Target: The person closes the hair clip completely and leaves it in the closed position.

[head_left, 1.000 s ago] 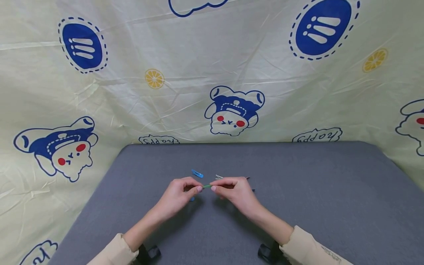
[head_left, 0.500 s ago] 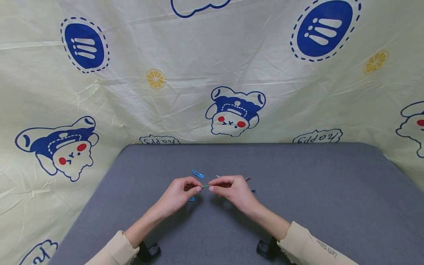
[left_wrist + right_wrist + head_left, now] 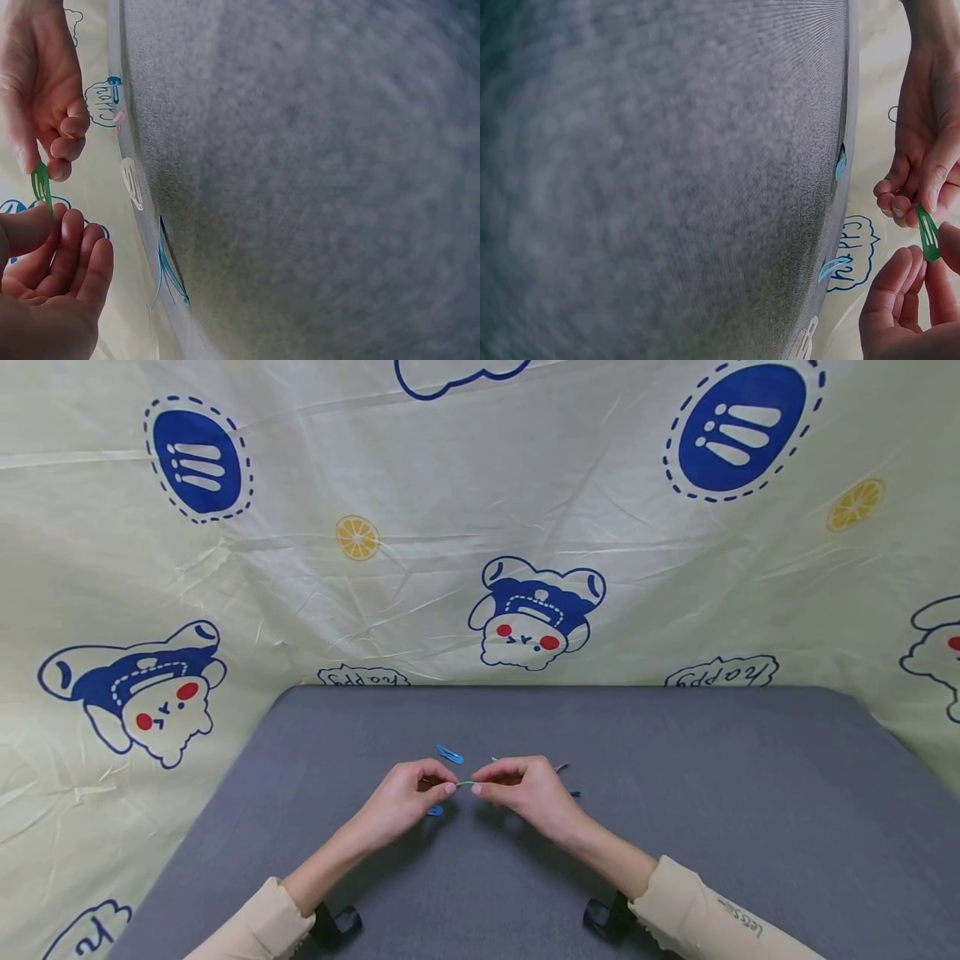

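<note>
A green snap hair clip (image 3: pixel 928 234) is held between my two hands, one end at each set of fingertips. My left hand (image 3: pixel 405 797) pinches its left end between thumb and forefinger. On the other end, my right hand (image 3: pixel 531 791) pinches it the same way. From the head view the clip is a thin, slightly arched line; both wrist views show its slotted frame. Close to my left hand lie two blue hair clips, one just beyond it (image 3: pixel 450 754) and another (image 3: pixel 434 811) partly hidden beneath it. A white hair clip (image 3: pixel 131 184) lies mostly hidden behind my right hand.
Past my right hand, the ends of a pinkish clip (image 3: pixel 561 767) and a dark blue clip (image 3: pixel 575 794) show. The grey cloth-covered table (image 3: pixel 712 827) reaches back to a pale printed curtain (image 3: pixel 420 610).
My right hand has shifted slightly left, closer to my left hand. The green hair clip has turned from flatter to a thin arched line. My left hand stays nearly still.
</note>
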`<state>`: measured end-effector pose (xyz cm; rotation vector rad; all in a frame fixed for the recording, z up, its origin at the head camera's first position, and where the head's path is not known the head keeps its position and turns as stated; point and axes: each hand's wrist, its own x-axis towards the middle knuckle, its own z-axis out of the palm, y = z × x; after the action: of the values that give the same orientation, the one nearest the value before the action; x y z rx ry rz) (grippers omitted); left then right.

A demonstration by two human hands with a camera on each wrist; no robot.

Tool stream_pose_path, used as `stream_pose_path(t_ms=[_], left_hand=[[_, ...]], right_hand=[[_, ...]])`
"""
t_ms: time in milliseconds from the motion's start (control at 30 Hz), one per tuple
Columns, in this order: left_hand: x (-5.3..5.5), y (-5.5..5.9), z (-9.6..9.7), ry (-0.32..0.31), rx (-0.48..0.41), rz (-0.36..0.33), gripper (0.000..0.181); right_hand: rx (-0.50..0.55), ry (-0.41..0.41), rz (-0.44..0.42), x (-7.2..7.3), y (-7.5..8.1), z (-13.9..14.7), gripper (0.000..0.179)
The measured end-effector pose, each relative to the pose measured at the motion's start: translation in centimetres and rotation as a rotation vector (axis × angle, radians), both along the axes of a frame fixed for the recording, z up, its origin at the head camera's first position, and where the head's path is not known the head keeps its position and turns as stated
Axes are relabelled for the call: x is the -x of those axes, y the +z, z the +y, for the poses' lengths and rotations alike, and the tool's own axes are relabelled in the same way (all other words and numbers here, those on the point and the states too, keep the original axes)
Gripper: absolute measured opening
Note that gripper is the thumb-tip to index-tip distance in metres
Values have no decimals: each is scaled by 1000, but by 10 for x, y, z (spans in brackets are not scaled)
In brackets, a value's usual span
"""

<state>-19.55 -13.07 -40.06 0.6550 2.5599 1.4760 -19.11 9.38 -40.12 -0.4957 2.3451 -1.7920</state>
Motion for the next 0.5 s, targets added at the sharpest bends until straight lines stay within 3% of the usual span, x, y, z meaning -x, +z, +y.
stream_pose_path(t_ms=[267, 500], left_hand=[[0, -2, 0, 4, 28, 10, 8], [1, -2, 1, -10, 127, 102, 6]], right_hand=[[-42, 21, -9, 3, -2, -1, 14], [-90, 62, 15, 7, -2, -2, 16]])
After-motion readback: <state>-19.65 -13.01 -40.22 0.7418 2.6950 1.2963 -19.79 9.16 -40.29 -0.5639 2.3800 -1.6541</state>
